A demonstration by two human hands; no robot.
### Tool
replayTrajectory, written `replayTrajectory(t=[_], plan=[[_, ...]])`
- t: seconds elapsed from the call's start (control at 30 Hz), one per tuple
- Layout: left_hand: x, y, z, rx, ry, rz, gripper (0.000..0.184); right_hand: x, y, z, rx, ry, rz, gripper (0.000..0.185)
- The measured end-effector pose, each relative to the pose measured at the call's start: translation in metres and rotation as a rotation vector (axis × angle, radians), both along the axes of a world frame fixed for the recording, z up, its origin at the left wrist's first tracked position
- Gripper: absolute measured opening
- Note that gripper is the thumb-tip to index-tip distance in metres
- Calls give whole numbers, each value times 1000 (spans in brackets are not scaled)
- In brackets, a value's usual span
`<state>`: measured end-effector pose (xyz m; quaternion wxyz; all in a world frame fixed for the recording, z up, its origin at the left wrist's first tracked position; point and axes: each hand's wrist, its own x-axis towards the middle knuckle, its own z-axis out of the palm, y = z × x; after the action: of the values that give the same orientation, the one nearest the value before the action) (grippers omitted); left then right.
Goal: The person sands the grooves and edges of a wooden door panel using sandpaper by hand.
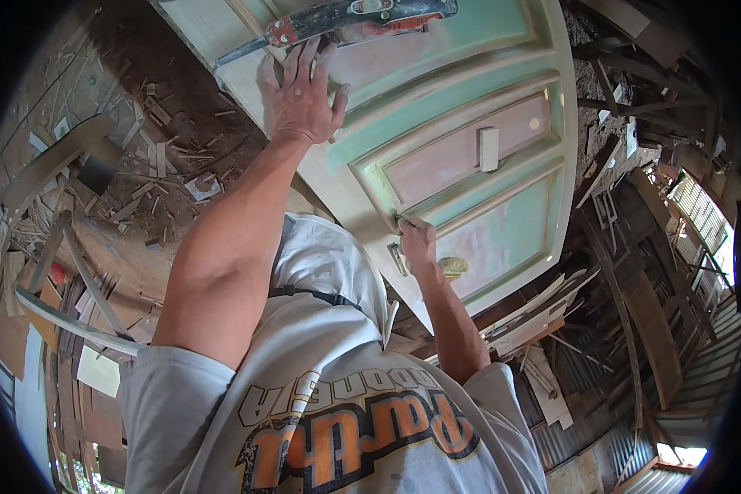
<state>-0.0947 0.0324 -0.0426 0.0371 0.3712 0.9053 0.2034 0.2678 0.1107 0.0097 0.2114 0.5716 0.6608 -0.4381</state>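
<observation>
A panelled door [461, 193] with pale green and pinkish patches lies before me. My left hand [303, 103] rests on it with fingers spread, the fingertips close to a long black and red tool [354, 23] at the top of the view. Lower on the door, my right hand [418, 239] is closed, its fingers pressed at the edge of a panel moulding. Whatever it pinches is too small and hidden to name. A metal fitting [397, 259] sits just below that hand. Beyond the right wrist is a yellowish round thing [453, 267].
A pale rectangular block [487, 148] lies on the door's middle panel. Wood scraps [160, 156] litter the ground to the left, near a curved pale strip [74, 321]. Boards and planks [650, 329] lean at the right, beside corrugated sheets.
</observation>
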Motion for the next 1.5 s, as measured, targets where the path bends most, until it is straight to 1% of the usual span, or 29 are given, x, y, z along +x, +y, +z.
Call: replayTrajectory(t=[0.1, 0.17, 0.2, 0.23, 0.3, 0.4, 0.47, 0.5, 0.53, 0.6, 0.63, 0.7, 0.73, 0.8, 0.83, 0.87, 0.9, 0.97, 1.0, 1.07, 1.1, 1.17, 1.2, 1.27, 1.3, 1.33, 1.4, 1.43, 1.5], plan=[[0, -1, 1, -6, 0, -8, 80, -6, -1, 3, -183, 11, -268, 19], [1, 0, 0, 16, 6, -6, 80, -14, -6, 17, 476, 209, 499, 20], [1, 0, -1, 17, 8, -13, 80, -10, -12, 19, 478, 209, 491, 20], [1, 1, -2, 14, 7, -14, 80, -5, -19, 21, 437, 65, 576, 23], [0, -1, -2, 2, 9, -14, 81, 8, -24, 4, 385, -74, 659, 26], [0, 2, 0, 8, 13, -29, 81, 18, -13, -23, 457, -26, 727, 29], [1, 0, -2, 9, 31, -24, 80, 15, 10, -9, 58, 56, 262, 28], [1, 0, -3, 36, 49, -28, 80, 0, 18, 14, -50, 43, 127, 27], [0, 2, -5, 42, 54, -35, 80, 1, 16, 16, -43, 48, 120, 27], [2, 0, -3, -16, 60, -23, 80, 1, 4, 19, 483, 136, 437, 24], [2, -1, -4, -17, 59, -29, 80, 0, -3, 19, 482, 134, 432, 24], [3, 0, -4, -35, 70, -27, 80, -3, -17, 18, 321, -39, 563, 19], [3, 0, -4, -35, 75, -31, 80, 0, -20, 13, 321, -35, 559, 19], [2, 0, -6, -34, 71, -20, 79, 17, -30, -19, 506, 23, 636, 12], [1, 0, -5, -33, 72, -26, 79, 47, -30, -52, 818, -40, 1204, 10], [1, 0, -6, -26, 73, -22, 79, 50, -20, -52, 817, -47, 1199, 10], [3, 1, -6, -17, 70, -13, 79, 48, -7, -44, 453, 136, 604, 10], [3, 2, -6, -25, 63, -10, 79, 2, 17, 6, 196, -8, 243, 14], [3, 0, -5, -44, 58, -11, 79, -3, 18, 9, 196, -9, 251, 14], [3, -1, -2, -47, 53, -11, 79, -7, 13, 14, 488, 215, 395, 15], [2, 0, -1, -41, 56, -17, 79, -9, 7, 16, 488, 215, 394, 15], [4, 1, -3, -37, 56, -17, 78, -11, -8, 20, 341, -91, 543, 17], [2, 1, -4, -34, 59, -11, 78, -8, -12, 10, 341, -84, 545, 17], [3, -2, -4, -37, 58, -13, 78, 7, -25, -8, 517, -42, 640, 18], [2, 0, -3, -30, 61, -15, 78, 1, -7, -7, 328, -15, 663, 20], [2, 1, -3, -26, 59, -21, 78, 0, 5, 1, 331, -19, 657, 20], [3, 1, -2, -46, 60, -13, 79, -4, 24, 20, 95, 97, 54, 23], [1, 2, -3, -43, 65, -9, 79, -1, 26, 19, 255, 47, 108, 24], [2, 0, -5, -11, 41, -14, 80, -8, 20, 29, 304, 63, 76, 25]])
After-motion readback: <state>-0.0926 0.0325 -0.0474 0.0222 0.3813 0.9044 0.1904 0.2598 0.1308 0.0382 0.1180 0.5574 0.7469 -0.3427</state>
